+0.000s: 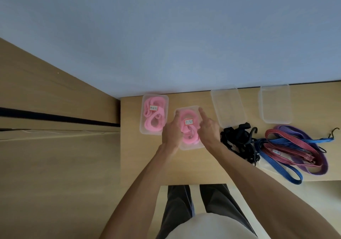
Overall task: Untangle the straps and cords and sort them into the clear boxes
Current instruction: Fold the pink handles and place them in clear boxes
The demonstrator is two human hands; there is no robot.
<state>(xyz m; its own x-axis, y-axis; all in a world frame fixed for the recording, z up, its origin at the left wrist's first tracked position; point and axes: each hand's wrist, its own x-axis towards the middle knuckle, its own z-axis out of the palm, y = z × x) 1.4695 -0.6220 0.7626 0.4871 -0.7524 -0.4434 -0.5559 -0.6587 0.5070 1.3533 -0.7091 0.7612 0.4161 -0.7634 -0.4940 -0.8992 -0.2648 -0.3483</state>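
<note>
Both hands open on lidded pink-strap box; strap tangle just right; 2 empty boxes behind.

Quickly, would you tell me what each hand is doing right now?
Left hand: open, fingers resting on the lidded box of pink straps.
Right hand: open, forefinger pressing the same box's lid.

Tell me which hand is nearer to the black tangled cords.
Right. The right hand is just left of the black tangled cords, on the pink-filled box; the left hand is at the box's far side.
</note>
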